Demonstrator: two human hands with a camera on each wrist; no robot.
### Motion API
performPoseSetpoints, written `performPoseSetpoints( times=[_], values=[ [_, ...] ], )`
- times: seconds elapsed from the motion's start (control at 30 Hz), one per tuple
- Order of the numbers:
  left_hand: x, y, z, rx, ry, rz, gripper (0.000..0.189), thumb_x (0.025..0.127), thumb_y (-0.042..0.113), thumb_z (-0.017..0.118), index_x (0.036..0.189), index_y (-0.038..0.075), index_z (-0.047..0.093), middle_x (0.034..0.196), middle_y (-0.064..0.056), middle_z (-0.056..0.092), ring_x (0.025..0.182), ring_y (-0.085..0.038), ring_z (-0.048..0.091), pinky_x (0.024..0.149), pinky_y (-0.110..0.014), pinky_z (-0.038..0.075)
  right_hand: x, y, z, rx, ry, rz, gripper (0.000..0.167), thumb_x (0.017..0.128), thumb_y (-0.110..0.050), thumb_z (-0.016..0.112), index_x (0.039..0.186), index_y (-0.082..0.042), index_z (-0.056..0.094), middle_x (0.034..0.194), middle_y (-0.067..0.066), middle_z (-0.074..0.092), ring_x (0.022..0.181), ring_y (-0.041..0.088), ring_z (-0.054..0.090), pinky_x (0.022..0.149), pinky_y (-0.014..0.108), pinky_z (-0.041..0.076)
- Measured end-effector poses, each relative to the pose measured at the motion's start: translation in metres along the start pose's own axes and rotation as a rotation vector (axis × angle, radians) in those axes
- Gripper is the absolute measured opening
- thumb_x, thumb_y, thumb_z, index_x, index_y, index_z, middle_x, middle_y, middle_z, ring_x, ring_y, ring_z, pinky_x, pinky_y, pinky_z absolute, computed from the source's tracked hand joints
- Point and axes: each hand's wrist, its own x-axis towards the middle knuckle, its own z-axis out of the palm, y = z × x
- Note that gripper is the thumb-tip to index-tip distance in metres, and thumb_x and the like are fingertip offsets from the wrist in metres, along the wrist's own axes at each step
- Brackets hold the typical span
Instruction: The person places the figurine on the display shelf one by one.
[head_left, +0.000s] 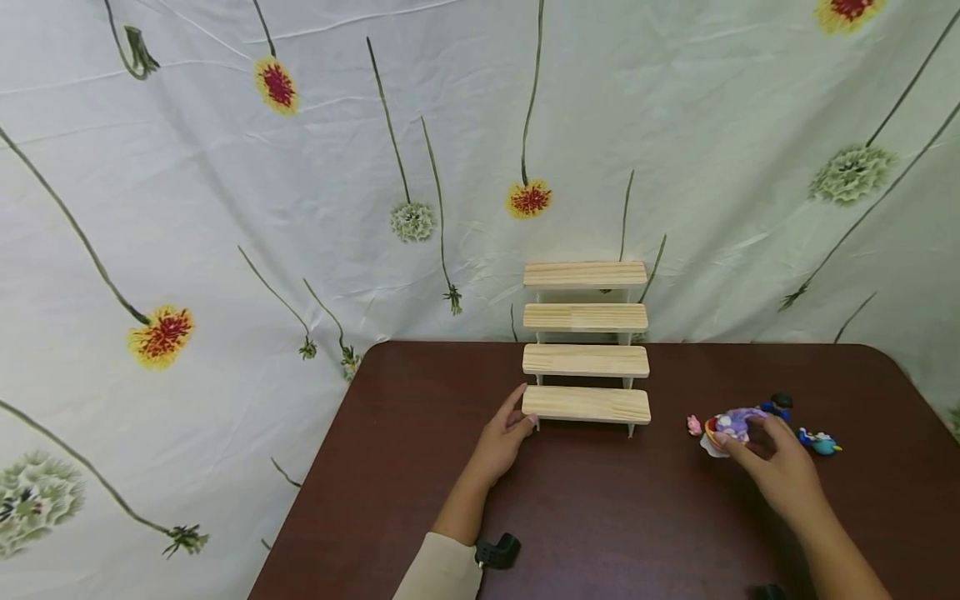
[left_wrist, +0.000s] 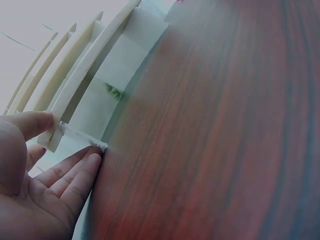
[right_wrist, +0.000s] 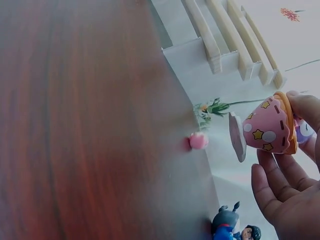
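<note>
A small stepped display shelf [head_left: 587,403] with pale wooden boards on clear supports stands at the back of the table. My left hand [head_left: 500,443] holds the left end of its lowest board, thumb on the wood [left_wrist: 65,110] and fingers low against the clear support. On the right, my right hand [head_left: 780,467] grips a cup-shaped figurine [right_wrist: 270,127] above the table. The figurine has a pink star-patterned cup, an orange rim, a white base and a purple figure on top, partly covered by my fingers.
Beside my right hand lie a small pink figurine [head_left: 693,426], a dark-haired figurine in blue [head_left: 780,405] and a blue-teal figurine [head_left: 822,443]. The dark red-brown table [head_left: 630,517] meets a flower-printed white cloth [head_left: 337,167] behind the shelf.
</note>
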Motion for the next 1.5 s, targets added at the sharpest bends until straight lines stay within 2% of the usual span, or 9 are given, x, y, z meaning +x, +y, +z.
performPoseSetpoints(
  times=[0.17,0.27,0.43,0.53,0.6,0.83,1.1,1.33,1.5],
  values=[
    [0.000,0.000,0.000,-0.005,0.003,0.002,0.064,0.102,0.038,0.061,0.159,0.034,0.032,0.127,-0.011,0.069,0.117,-0.025,0.065,0.103,-0.047,0.050,0.003,-0.005,0.004,0.028,0.028,-0.040,0.050,0.095,-0.022,0.072,0.128,0.011,0.053,0.121,0.023,0.053,0.093,-0.026,0.038,0.075,-0.005,0.038],
    [0.000,0.000,0.000,-0.009,0.003,0.000,0.064,0.102,0.037,0.061,0.159,0.035,0.032,0.127,-0.012,0.069,0.118,-0.025,0.065,0.104,-0.047,0.050,0.004,-0.008,0.007,0.050,0.037,-0.061,0.047,0.096,-0.021,0.072,0.128,0.009,0.054,0.119,0.016,0.053,0.094,-0.025,0.041,0.077,-0.005,0.040],
    [0.001,-0.001,0.000,-0.012,0.003,0.001,0.064,0.102,0.038,0.061,0.159,0.034,0.032,0.127,-0.012,0.069,0.117,-0.025,0.065,0.104,-0.047,0.050,0.006,-0.013,0.014,0.086,0.058,-0.089,0.041,0.095,-0.020,0.072,0.125,0.003,0.056,0.113,-0.015,0.049,0.095,-0.023,0.047,0.078,-0.003,0.043],
    [0.001,-0.001,0.000,-0.012,0.003,-0.001,0.064,0.102,0.039,0.061,0.159,0.035,0.032,0.127,-0.011,0.069,0.118,-0.025,0.065,0.104,-0.048,0.050,0.008,-0.015,0.017,0.098,0.056,-0.098,0.039,0.095,-0.020,0.072,0.125,0.001,0.057,0.110,-0.024,0.046,0.095,-0.021,0.049,0.078,-0.001,0.044],
    [0.000,-0.001,0.000,-0.012,0.001,-0.002,0.064,0.101,0.040,0.061,0.159,0.035,0.032,0.127,-0.011,0.069,0.118,-0.025,0.065,0.104,-0.048,0.049,0.009,-0.018,0.019,0.099,0.050,-0.096,0.038,0.096,-0.021,0.072,0.124,0.000,0.058,0.111,-0.021,0.047,0.095,-0.020,0.050,0.077,-0.001,0.044],
    [0.001,-0.002,0.000,-0.014,-0.004,0.000,0.065,0.101,0.040,0.061,0.159,0.034,0.032,0.128,-0.011,0.069,0.118,-0.025,0.065,0.104,-0.047,0.050,0.012,-0.028,0.026,0.062,0.057,-0.089,0.039,0.095,-0.022,0.073,0.121,0.003,0.059,0.113,0.008,0.054,0.092,-0.016,0.045,0.075,-0.001,0.041],
    [0.001,-0.001,-0.001,-0.015,-0.010,-0.010,0.066,0.101,0.041,0.061,0.159,0.035,0.031,0.130,-0.013,0.067,0.120,-0.028,0.065,0.107,-0.051,0.048,0.014,-0.039,0.039,0.062,0.068,-0.090,0.037,0.094,-0.024,0.074,0.118,0.001,0.061,0.112,0.007,0.054,0.092,-0.012,0.045,0.075,0.005,0.041],
    [0.000,-0.001,-0.001,-0.026,-0.019,-0.012,0.066,0.101,0.042,0.060,0.160,0.034,0.030,0.133,-0.015,0.065,0.122,-0.030,0.064,0.108,-0.052,0.047,0.015,-0.046,0.051,0.084,0.070,-0.104,0.034,0.093,-0.022,0.075,0.117,-0.002,0.062,0.111,0.004,0.052,0.092,-0.001,0.046,0.070,0.009,0.040],
    [0.001,-0.002,-0.002,-0.023,-0.019,-0.016,0.066,0.102,0.041,0.060,0.160,0.034,0.030,0.133,-0.015,0.065,0.122,-0.031,0.064,0.108,-0.052,0.047,0.017,-0.049,0.061,0.102,0.069,-0.119,0.035,0.093,-0.021,0.076,0.119,-0.001,0.062,0.112,0.005,0.054,0.093,-0.009,0.051,0.073,0.007,0.046]
  ],
)
